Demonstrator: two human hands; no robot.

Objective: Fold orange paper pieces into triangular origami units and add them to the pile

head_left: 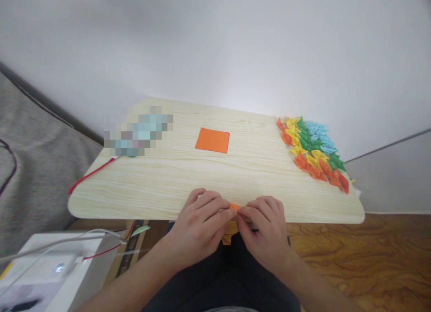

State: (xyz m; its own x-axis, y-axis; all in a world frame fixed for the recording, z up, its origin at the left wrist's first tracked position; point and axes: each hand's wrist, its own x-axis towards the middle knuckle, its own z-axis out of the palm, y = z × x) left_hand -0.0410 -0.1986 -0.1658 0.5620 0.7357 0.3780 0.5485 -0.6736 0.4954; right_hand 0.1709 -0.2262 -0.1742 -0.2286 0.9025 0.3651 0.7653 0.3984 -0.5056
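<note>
Two-handed — pinched small orange piece between fingertips of left hand and right hand, at near edge of table | hid most of it behind fingers | seemed mid-fold | likely called for careful creasing next | saw flat orange sheet farther out, folded paper pieces rightward, pixelated item leftward — nothing blocking hands

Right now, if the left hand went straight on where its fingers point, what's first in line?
The small orange paper piece between left hand and right hand, then likely the right hand itself; the exact gap is hard to judge.
</note>
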